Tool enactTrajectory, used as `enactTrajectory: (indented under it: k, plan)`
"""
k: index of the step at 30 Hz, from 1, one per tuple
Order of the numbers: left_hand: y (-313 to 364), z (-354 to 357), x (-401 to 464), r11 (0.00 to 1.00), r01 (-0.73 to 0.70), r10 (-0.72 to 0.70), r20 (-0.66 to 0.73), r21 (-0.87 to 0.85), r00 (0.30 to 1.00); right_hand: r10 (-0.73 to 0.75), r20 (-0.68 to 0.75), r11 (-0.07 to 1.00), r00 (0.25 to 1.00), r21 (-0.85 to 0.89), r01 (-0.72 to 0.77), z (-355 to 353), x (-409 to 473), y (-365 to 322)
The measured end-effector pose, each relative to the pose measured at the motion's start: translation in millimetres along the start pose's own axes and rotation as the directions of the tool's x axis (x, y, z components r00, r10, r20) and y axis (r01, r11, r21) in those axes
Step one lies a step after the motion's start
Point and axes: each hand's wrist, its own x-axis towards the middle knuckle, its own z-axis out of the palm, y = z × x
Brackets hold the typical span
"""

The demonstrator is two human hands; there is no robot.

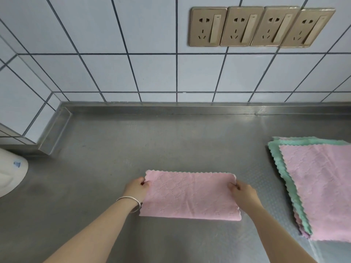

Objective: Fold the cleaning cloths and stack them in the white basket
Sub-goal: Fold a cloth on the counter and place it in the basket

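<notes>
Left hand (137, 187) and right hand (242, 190) each pinching pink cloth's (190, 195) short edges, bare steel counter (114, 149) beyond.

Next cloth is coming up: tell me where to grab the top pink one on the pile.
Take the top pink cloth by its two near-left corners, coming from the left. It lies flat and skewed on the pile, and its right side runs out of view.

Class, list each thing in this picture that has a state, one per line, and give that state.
Pink cloth: folded in half, flat on the counter.
Left hand: pinches the cloth's far left corner.
Right hand: pinches its far right corner.
Cloth pile: unfolded, stacked, pink on top.
</notes>
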Motion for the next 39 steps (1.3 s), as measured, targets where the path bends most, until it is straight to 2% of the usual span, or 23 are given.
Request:
enactTrajectory:
  k: [8,16,18,20,22,25,29,31,33,35,37,39]
  plan:
    - [8.0,-0.6,7.2,0.991,0.045,-0.044,-0.007,0.13,0.999,0.065,0.001,0.998,0.998,-0.02,-0.065,2.3,12.5,-5.1]
    - [8.5,3.1,6.1,0.988,0.051,-0.043,-0.061,0.146,0.997,0.122,-0.094,0.992,0.988,-0.017,-0.125,12.3,7.8,-6.9]
    - [10.3,4.0,1.8,0.995,0.044,-0.033,-0.117,0.085,0.993,0.143,-0.13,0.989,0.981,0.062,-0.136,13.2,1.5,-9.1]
    - [9.3,6.4,-4.1,0.998,0.035,-0.046,-0.192,-0.06,0.98,0.166,-0.157,0.982,0.974,0.121,-0.148,14.1,-7.5,-10.2]
    - [5.2,10.3,-14.0,0.979,0.023,-0.072,-0.234,-0.204,0.97,0.179,-0.185,0.981,0.966,0.11,-0.161,16.7,-17.8,-5.9]
    - [-5.4,17.2,-29.5,0.974,-0.037,-0.006,-0.193,-0.222,0.981,0.181,-0.2,0.983,0.963,0.076,-0.169,22.7,-32.6,4.5]
    - [-16.8,19.9,-34.2,0.982,-0.156,0.141,-0.13,-0.107,0.981,0.159,-0.179,0.987,0.971,0.012,-0.16,28.2,-40.2,12.1]
    - [-17.2,21.1,-35.3,0.984,-0.163,0.152,-0.139,-0.072,0.978,0.162,-0.175,0.986,0.971,0.0,-0.165,28.4,-41.4,12.7]
    - [-14.5,24.8,-37.4,0.991,-0.133,0.126,-0.22,-0.018,0.967,0.172,-0.176,0.985,0.969,0.005,-0.174,28.0,-42.8,12.7]
    - [-9.5,32.5,-37.6,0.979,-0.132,0.179,-0.342,0.155,0.923,0.193,-0.171,0.981,0.966,0.033,-0.19,27.2,-42.3,12.2]
    - [-0.1,44.4,-40.4,0.914,-0.207,0.332,-0.346,0.35,0.878,0.217,-0.159,0.976,0.963,0.063,-0.209,27.6,-43.5,12.3]
    - [15.6,61.3,-44.7,0.791,-0.352,0.504,-0.208,0.5,0.838,0.244,-0.154,0.969,0.957,0.084,-0.234,26.8,-44.3,14.0]
